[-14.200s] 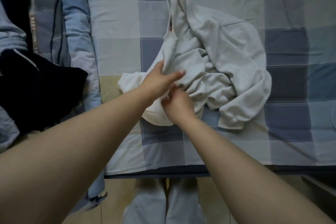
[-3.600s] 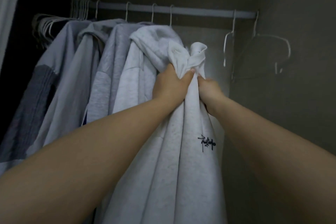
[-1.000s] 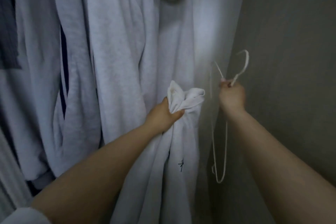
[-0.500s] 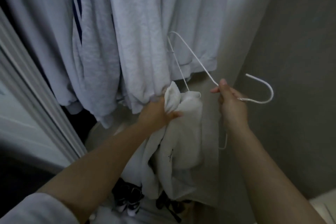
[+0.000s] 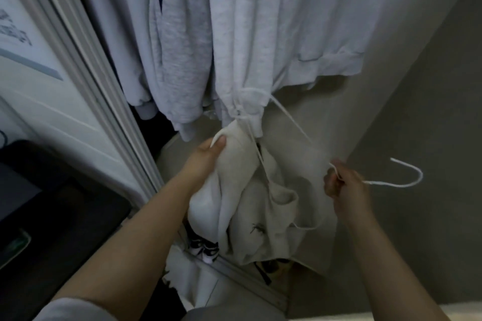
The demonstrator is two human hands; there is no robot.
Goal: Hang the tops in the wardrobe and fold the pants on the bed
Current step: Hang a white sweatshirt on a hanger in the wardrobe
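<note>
Hanging bunched and creased in front of the open wardrobe, the white sweatshirt (image 5: 260,206) is gripped near its upper end by the left hand (image 5: 206,156), whose fingers and thumb are curled tightly round a wad of the fabric. A small dark print is seen on the cloth low down, too small to be read. The garment is held just below the hems of the grey tops (image 5: 234,34) already hung in the wardrobe, and above the shoes (image 5: 203,246) on the wardrobe floor, which are partly covered by it.

A white wire hanger (image 5: 401,182) is pinched at its neck by the right hand (image 5: 344,185), to the right of the sweatshirt; the hook points away to the right, while one thin arm is run up towards the hung tops and another down into the folds of the sweatshirt, where its end is lost. How far the hanger is inside the garment cannot be told. The rail and the upper parts of the hung tops are cut off by the top edge. The sliding door frame (image 5: 104,101) is seen left of the sweatshirt.
</note>
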